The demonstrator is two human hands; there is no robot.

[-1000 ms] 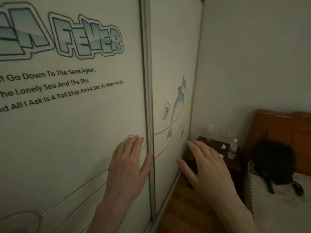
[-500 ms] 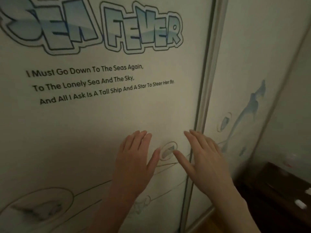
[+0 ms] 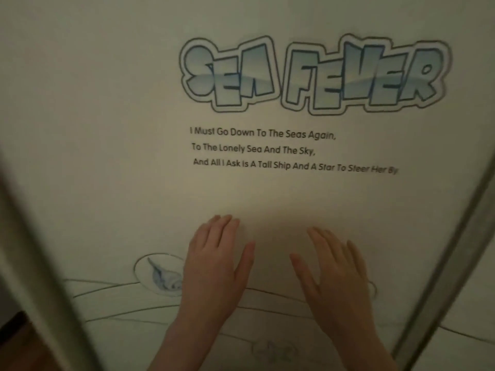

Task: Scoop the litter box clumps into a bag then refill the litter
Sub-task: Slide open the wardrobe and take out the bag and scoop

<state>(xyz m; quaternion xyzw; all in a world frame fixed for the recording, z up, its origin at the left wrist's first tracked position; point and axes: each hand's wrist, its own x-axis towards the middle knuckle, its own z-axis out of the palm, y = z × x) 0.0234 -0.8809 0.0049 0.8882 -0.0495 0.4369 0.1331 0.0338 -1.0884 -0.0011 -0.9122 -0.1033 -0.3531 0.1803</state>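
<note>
No litter box, scoop, bag or litter shows in the head view. A pale sliding wardrobe door (image 3: pixel 107 156) printed with "SEA FEVER" and a short verse fills the frame. My left hand (image 3: pixel 214 266) lies flat against it with straight fingers, just right of a printed shell. My right hand (image 3: pixel 334 274) is flat on the same panel a hand's width to the right, fingers straight and spread. Neither hand holds anything.
A grey metal door frame edge (image 3: pixel 34 263) runs down the left side, with a dark gap and a strip of brown wood floor (image 3: pixel 24 346) beyond it. Another metal frame strip (image 3: pixel 455 250) runs down the right, with a neighbouring pale panel (image 3: pixel 476 344) past it.
The view has swung left along the wardrobe; the bed, nightstand and dolphin panel have left the frame. Both hands stay flat on the printed door, and its left edge and a dark gap have appeared.
</note>
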